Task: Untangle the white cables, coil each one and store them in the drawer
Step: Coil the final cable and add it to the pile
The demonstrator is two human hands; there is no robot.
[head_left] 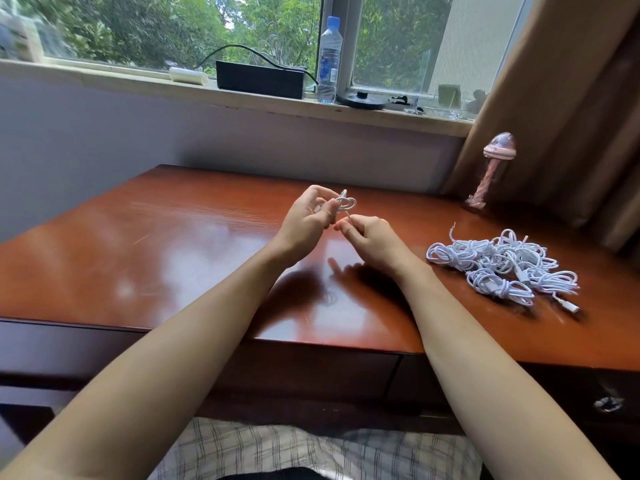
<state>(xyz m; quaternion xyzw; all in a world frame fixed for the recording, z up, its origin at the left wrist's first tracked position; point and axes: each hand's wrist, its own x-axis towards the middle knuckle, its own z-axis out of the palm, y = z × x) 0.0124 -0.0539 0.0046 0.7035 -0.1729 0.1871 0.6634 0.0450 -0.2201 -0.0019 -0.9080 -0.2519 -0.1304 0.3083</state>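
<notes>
A small coil of white cable [346, 203] is held above the middle of the brown desk [173, 244]. My left hand [308, 216] pinches the coil between thumb and fingers. My right hand [367, 237], just right of it, pinches the loose end of the same cable. A heap of white cables [502, 265], several of them looped, lies on the desk to the right, well apart from both hands. A closed drawer front [311, 372] runs under the desk's near edge, and another with a small handle [607, 403] is at the right.
A pink bottle [491, 171] stands at the desk's back right by a brown curtain [571, 116]. On the window sill are a black box [259, 79], a water bottle [329, 60] and small items. My checked trousers [277, 452] show below the desk.
</notes>
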